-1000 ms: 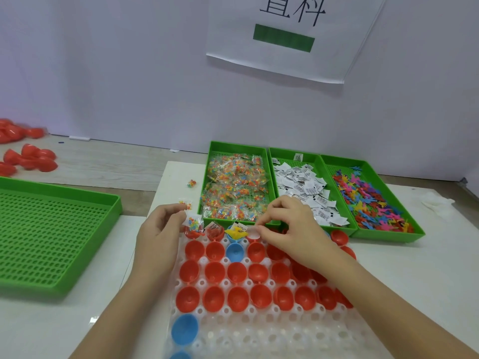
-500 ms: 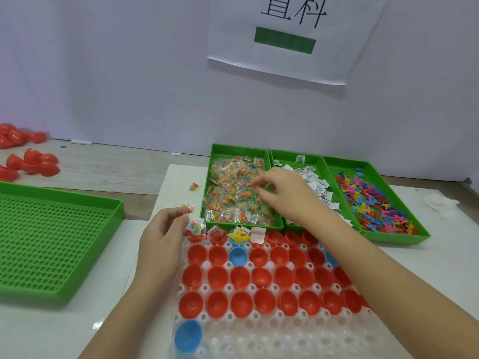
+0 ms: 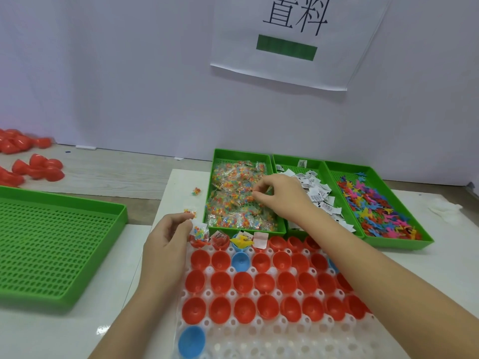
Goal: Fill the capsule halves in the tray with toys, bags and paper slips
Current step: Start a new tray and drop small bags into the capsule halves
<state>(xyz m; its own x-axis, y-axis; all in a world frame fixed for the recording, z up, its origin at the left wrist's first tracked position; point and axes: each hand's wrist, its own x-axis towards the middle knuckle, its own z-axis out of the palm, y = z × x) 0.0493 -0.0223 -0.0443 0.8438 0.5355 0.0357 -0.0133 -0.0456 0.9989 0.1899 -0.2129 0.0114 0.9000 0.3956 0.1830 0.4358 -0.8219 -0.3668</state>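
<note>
R hand (image 3: 280, 198) pinches bead bag (image 3: 248, 196) in leftmost bin (image 3: 242, 153); L hand (image 3: 166, 237) curled at far-left corner of tray (image 3: 259, 343), grip unclear; risk: piled bags cling, two lift

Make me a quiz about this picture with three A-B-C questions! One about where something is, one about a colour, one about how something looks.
1. Where do the fingers of the right hand reach? A. bag bin B. toy bin C. big tray
2. Most capsule halves are: A. blue B. green C. red
3. The second-row halves are: A. capped B. open, unfilled C. stuffed with slips
Answers: 1 A, they hover over the bags; 2 C, only a few are blue; 3 B, their bare insides show.
</note>
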